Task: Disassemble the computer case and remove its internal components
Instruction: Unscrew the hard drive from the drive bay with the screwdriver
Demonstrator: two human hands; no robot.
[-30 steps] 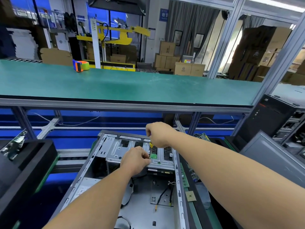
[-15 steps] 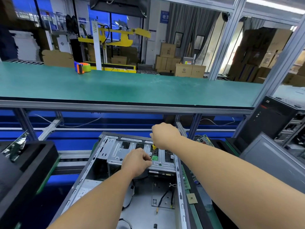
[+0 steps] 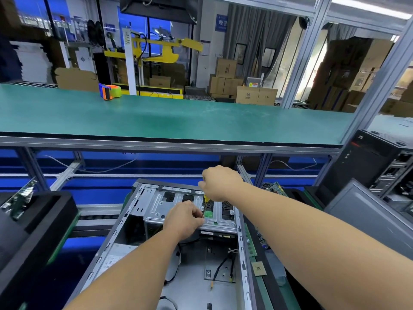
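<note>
Over the last second little has changed: the right hand [image 3: 220, 183] stays curled around the yellow-handled screwdriver [image 3: 206, 203], and the left hand [image 3: 184, 219] keeps its fingers pinched at the thin shaft near the tip, steadying it. Both have held over the same spot on the stamped grey metal drive cage [image 3: 190, 206], so a screw is probably still being worked loose there, and the cage is not yet free.

The open grey steel computer case [image 3: 242, 242] lies on its side on the lower work surface, below the matte green tabletop [image 3: 178, 119]. Its sheet metal is dull, slotted and ribbed; a small green plastic tab [image 3: 209, 214] sits on the cage, and limp black cables [image 3: 223, 265] trail across the smooth case floor.
</note>
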